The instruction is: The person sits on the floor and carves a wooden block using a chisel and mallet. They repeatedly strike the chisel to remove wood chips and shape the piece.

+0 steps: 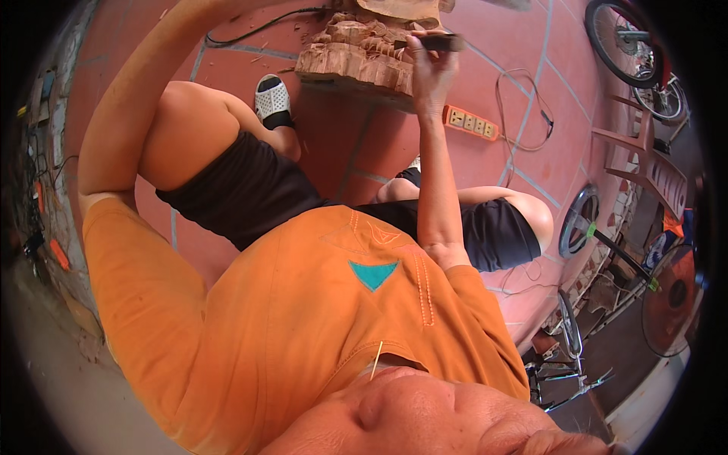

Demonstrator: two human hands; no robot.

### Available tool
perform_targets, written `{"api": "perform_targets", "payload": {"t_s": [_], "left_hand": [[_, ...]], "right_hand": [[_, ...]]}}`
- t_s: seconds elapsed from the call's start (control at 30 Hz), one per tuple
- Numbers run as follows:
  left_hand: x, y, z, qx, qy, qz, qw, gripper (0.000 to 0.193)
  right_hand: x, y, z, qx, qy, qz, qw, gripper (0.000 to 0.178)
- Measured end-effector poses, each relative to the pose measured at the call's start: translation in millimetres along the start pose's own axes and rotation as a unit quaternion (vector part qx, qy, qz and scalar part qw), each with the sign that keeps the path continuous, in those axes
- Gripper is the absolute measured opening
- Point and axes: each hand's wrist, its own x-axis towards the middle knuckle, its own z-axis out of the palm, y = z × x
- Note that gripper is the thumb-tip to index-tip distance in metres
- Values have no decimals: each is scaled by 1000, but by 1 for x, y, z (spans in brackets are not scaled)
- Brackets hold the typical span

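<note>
The right hand is raised, its fingers curled closed around a dark, chisel-like tool. The tool lies roughly crosswise in the grip, its thick end pointing right and its narrow end pointing left, over the edge of a carved wood block; whether the tip touches the wood cannot be made out. The left arm bends up along the left side and runs out past the upper edge, so the left hand is out of sight and its state cannot be told.

The block sits in front of the person at the top of the view, on the red tiled floor. Its near face is rough and pale brown, with cut relief higher up, and its top is cropped. Small wood chips are scattered on the tiles to its left, near a black cable. Just beside the right wrist lies an orange power strip, with a thin cord looping to its right.

Closer in are the person's dark shorts, orange shirt and a white perforated sandal. Farther right stand a bicycle wheel, a reddish plastic chair and a pedestal fan.
</note>
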Motion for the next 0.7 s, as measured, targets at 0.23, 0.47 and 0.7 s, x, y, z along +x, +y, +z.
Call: {"api": "perform_targets", "payload": {"t_s": [0.23,0.47,0.7], "left_hand": [[-6,5,-1,-32,-11,-18,999,73],[5,1,6,7,-42,0,999,73],[-3,1,5,-15,27,27,999,75]], "right_hand": [[-38,-20,19,108,-89,91,986,26],[-6,-6,8,46,3,61,997,23],[-24,-9,28,51,-24,53,997,29]]}}
